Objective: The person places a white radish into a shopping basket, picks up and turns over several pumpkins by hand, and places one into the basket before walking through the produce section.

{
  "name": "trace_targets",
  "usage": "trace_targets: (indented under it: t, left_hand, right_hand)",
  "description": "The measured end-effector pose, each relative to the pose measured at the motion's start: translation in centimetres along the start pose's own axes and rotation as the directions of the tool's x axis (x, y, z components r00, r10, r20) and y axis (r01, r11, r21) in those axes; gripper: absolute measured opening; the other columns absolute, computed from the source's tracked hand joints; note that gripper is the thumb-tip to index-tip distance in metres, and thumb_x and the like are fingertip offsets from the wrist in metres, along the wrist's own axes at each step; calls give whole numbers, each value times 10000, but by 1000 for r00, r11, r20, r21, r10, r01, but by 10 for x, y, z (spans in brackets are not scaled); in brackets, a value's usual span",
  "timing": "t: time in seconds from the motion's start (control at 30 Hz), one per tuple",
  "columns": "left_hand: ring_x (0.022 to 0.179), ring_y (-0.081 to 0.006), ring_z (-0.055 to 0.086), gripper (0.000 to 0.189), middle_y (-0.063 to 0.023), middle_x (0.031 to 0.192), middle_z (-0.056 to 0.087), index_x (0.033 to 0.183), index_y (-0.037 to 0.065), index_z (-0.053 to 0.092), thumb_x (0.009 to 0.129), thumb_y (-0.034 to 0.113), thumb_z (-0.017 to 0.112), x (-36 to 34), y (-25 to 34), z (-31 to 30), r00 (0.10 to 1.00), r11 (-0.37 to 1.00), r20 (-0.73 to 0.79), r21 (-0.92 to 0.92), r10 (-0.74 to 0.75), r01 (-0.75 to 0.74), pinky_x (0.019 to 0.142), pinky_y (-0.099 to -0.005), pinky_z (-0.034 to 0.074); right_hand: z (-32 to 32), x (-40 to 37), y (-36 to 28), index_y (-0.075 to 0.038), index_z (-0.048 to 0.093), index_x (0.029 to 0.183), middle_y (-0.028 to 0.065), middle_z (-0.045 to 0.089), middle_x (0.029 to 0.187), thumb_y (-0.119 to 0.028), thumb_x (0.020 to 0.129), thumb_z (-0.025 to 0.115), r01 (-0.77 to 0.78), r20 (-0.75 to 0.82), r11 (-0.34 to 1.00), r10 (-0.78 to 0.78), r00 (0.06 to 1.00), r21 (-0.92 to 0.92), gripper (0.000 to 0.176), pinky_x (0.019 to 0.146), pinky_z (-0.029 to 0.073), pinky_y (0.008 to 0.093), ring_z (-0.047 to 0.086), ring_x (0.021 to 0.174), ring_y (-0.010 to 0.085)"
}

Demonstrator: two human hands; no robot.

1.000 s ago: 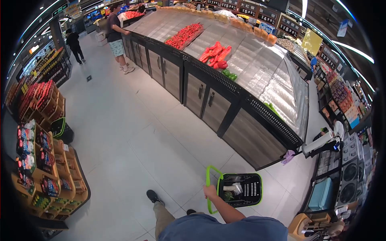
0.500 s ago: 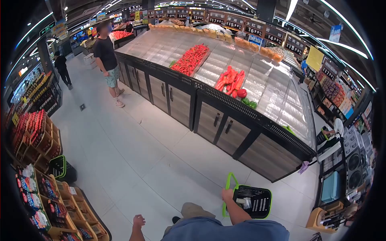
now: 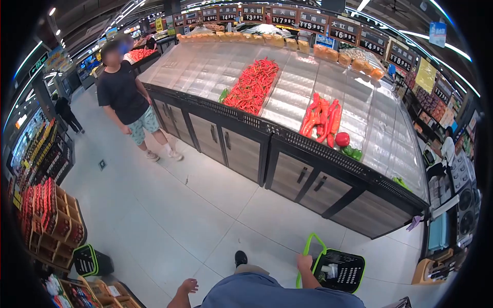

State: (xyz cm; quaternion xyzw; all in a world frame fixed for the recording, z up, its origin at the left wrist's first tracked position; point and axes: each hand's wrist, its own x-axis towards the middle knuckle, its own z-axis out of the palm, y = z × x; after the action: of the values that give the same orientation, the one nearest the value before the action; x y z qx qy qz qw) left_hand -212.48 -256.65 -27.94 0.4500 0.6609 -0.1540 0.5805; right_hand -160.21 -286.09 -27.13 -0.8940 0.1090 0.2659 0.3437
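Note:
My right hand (image 3: 304, 263) is closed round the bright green handle of a black shopping basket (image 3: 348, 271), which hangs at my right side. Inside the basket lies a small clear bag (image 3: 330, 269) with something pale in it; the exact contents cannot be made out. My left hand (image 3: 189, 286) hangs low at my left, fingers loosely apart and holding nothing. Ahead stands a slanted produce stand (image 3: 294, 84). On it are a heap of small red chillies (image 3: 252, 87), long red peppers (image 3: 322, 119), a red bell pepper (image 3: 342, 139) and green peppers (image 3: 352, 152).
A person (image 3: 123, 97) in a dark shirt and patterned shorts stands by the stand's left end. Another person (image 3: 67, 113) is farther back. At the left are wooden shelves (image 3: 64, 220) of packaged goods and another basket (image 3: 92, 260) on the floor. Pans (image 3: 466, 200) line the right.
I have moved forward, so the stand and peppers appear closer. The person in shorts looks nearer and has turned more towards me. The basket stays in my right hand.

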Motion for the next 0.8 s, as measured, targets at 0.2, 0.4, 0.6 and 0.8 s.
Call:
trace_targets:
  t: [0.2, 0.4, 0.6, 0.8]
  left_hand:
    - [823, -315, 677, 428, -170, 1053, 651, 1354, 87, 438, 954, 225, 502, 20, 72, -88, 985, 974, -169, -226, -32, -7, 703, -457, 571]
    - [805, -319, 677, 422, -176, 1037, 643, 1352, 77, 420, 955, 205, 479, 75, 166, -167, 986, 972, -150, -211, 75, -106, 661, -453, 574]
    - [901, -354, 622, 402, -183, 1206, 575, 1303, 131, 455, 973, 357, 494, 204, 258, -251, 996, 983, 89, -186, 20, -3, 673, -528, 552]
    - [715, -314, 642, 251, -167, 970, 634, 1209, 139, 487, 963, 190, 485, 242, 438, -289, 981, 955, 184, 276, 60, -110, 603, -441, 538]
  right_hand:
    - [61, 4, -82, 75, 624, 698, 171, 625, 570, -238, 804, 596, -85, -128, 996, 87, 988, 15, 332, 496, 537, 416, 657, 494, 301]
    - [154, 32, -110, 76, 647, 782, 202, 662, 657, -307, 817, 649, -31, -242, 997, 13, 970, -70, 385, 539, 551, 431, 686, 578, 333]
    - [190, 18, -178, 59, 687, 857, 212, 691, 749, -333, 803, 633, -118, -261, 987, 86, 962, -112, 399, 650, 564, 437, 701, 670, 341]
    - [225, 17, -236, 48, 696, 901, 219, 692, 765, -312, 807, 611, -181, -298, 980, 149, 943, -83, 382, 635, 567, 426, 698, 662, 341]
